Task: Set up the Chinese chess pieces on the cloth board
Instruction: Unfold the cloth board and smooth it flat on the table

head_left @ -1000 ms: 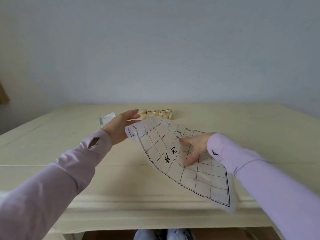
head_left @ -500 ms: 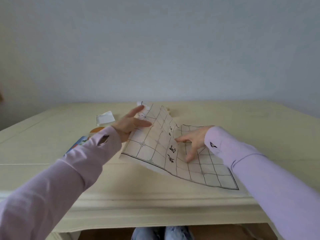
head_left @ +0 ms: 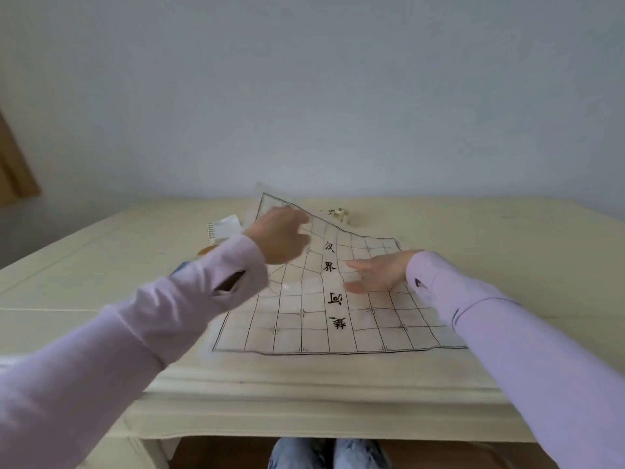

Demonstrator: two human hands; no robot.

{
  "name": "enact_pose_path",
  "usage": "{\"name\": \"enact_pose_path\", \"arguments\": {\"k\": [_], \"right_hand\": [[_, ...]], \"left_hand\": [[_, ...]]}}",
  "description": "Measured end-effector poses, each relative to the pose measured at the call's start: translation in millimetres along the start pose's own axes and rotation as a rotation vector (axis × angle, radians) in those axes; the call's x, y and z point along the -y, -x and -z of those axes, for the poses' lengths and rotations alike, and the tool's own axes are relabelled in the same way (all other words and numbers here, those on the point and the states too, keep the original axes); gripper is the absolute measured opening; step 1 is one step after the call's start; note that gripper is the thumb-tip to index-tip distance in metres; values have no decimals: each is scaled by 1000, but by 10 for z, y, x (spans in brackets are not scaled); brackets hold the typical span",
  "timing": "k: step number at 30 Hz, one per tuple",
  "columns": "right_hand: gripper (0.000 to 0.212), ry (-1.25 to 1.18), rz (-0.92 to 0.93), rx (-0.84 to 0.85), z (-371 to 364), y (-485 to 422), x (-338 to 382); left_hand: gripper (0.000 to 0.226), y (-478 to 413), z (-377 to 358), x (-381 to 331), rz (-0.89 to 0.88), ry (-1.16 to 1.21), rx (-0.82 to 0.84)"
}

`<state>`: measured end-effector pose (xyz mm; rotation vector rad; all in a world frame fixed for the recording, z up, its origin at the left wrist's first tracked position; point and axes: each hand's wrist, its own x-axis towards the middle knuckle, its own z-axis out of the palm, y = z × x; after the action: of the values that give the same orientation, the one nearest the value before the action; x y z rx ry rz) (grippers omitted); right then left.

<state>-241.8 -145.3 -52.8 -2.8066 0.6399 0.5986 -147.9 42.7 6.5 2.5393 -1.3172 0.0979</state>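
White cloth board (head_left: 304,328), black grid, inked characters, far corner raised

One cloth board (head_left: 338,319). Two hands on it: one left hand (head_left: 280,238), one right hand (head_left: 382,270). Beyond the hands, one small cluster of chess pieces (head_left: 340,213), too blurred to count. Just beyond the left hand's wrist, one white spiral-edged pad (head_left: 223,228). One table (head_left: 507,248).
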Motion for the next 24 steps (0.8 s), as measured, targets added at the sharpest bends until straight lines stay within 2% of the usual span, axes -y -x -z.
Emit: {"name": "enact_pose_path", "arguments": {"k": [3,4,6,8,9,12,14,18,21,24], "right_hand": [[67,-19,28,-41,-50,-7,83],[67,-22,46,-47,-82,-29,102],[82,48,-10,-30,-174,-70,93],[76,96,-53,-81,-229,-119,51],[74,90,-49,-112,-251,-130,15],[94,40,-15,-116,-256,-151,-96],[103,66,-52,-74,-222,-85,-100],[110,75,-71,-18,-148,-29,-107],[105,153,-112,69,-35,80,-91],[87,304,-161,115,161,171,-3]], "left_hand": [[49,-108,-232,-540,-81,118,179],[51,-173,-369,-649,-58,165,222],[52,-271,-665,-798,-2,222,287],[48,-331,-934,-791,3,225,302],[48,-346,-1027,-753,2,246,293],[44,-387,-1159,-487,6,108,305],[52,-409,-1178,-233,26,-31,300],[63,-472,-1103,363,148,-86,276],[66,-508,-1073,651,241,-98,273],[67,-520,-1089,702,243,-116,261]]}}
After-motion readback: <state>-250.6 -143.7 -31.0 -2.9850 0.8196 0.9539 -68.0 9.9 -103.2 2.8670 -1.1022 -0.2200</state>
